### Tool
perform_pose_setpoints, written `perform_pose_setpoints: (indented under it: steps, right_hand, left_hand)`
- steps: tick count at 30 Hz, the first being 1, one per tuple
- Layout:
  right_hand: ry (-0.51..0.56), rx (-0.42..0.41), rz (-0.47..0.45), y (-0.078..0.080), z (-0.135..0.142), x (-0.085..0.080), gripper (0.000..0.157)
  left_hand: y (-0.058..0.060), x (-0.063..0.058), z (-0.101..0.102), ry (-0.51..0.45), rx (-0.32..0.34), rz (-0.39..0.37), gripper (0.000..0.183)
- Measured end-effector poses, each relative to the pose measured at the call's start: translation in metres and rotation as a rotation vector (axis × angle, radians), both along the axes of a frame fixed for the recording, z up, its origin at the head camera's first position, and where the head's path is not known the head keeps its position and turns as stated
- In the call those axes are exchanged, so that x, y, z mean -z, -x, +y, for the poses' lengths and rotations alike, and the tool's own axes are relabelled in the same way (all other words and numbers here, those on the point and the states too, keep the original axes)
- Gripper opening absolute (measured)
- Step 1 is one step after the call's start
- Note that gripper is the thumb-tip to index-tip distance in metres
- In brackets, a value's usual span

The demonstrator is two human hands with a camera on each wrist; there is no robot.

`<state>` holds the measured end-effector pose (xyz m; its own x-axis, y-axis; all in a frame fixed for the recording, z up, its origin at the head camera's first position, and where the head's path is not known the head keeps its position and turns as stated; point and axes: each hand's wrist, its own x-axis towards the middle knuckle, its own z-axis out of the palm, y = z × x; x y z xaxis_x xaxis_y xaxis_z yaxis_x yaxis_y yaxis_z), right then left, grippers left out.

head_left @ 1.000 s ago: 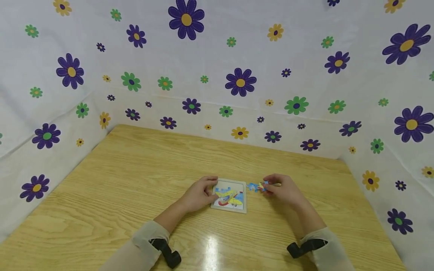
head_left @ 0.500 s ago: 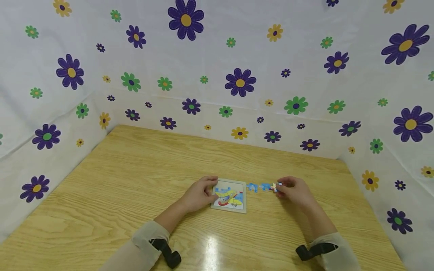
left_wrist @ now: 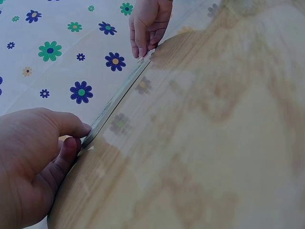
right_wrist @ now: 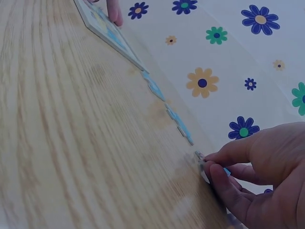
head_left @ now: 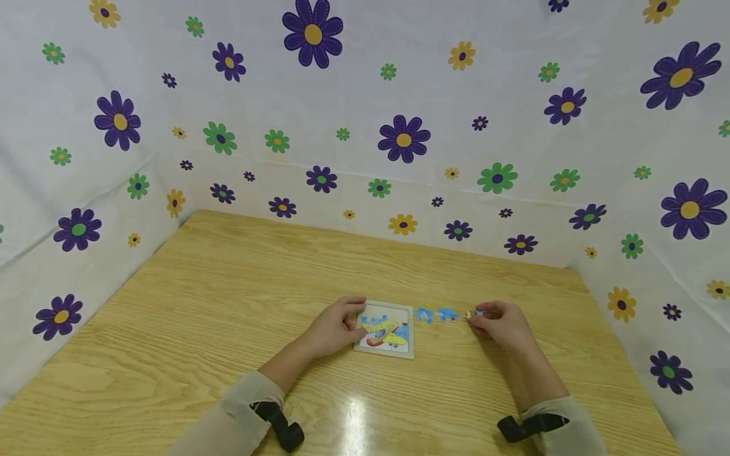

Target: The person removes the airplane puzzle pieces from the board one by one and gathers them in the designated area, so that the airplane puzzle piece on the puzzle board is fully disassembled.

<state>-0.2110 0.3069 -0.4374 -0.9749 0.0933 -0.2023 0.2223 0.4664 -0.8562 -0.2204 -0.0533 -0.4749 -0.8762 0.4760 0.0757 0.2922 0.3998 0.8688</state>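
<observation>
A square jigsaw tray with a yellow airplane picture lies on the table, its upper part showing bare backing. My left hand grips the tray's left edge between thumb and fingers. Two blue jigsaw pieces lie in a row to the right of the tray. At the end of that row my right hand pinches a small yellow and blue jigsaw piece with thumb and fingertips, close to the tabletop. The fingers partly cover this piece.
The wood-grain table reflects light near its front. White cloth printed with flowers walls it in at the back and both sides. A black strap with a camera sits on each wrist.
My right hand has moved right, away from the second blue piece, which now lies uncovered. The piece in its fingers has shifted right too. The left hand and tray have stayed put.
</observation>
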Motion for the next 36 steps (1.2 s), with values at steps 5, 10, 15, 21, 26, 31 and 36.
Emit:
perform_pose_setpoints:
  steps: [5,10,15,21,26,31,36]
  right_hand:
    - [-0.112,0.022,0.012,-0.004,0.001,0.004,0.041]
    - [-0.115,0.038,0.009,-0.007,0.001,0.007,0.041]
    - [-0.080,0.055,0.001,-0.008,0.000,0.003,0.041]
    - [-0.054,0.066,0.002,-0.007,-0.001,0.000,0.043]
    - [-0.043,0.066,0.007,-0.007,-0.001,0.000,0.045]
    - [0.013,0.083,0.025,-0.005,-0.005,0.000,0.047]
    - [0.058,0.060,0.031,-0.003,-0.013,0.000,0.047]
  left_hand:
    - [-0.004,0.003,0.000,-0.002,0.004,-0.023,0.058]
    - [-0.007,0.006,0.000,-0.005,0.014,-0.025,0.060]
    - [-0.005,0.006,0.000,-0.011,0.026,-0.021,0.065]
    - [-0.003,0.004,0.000,-0.023,0.027,-0.016,0.074]
    - [-0.002,0.003,0.000,-0.018,0.021,-0.014,0.075]
    - [-0.002,0.000,-0.002,-0.016,0.021,-0.029,0.073]
    - [-0.001,-0.002,-0.001,-0.020,0.022,-0.033,0.073]
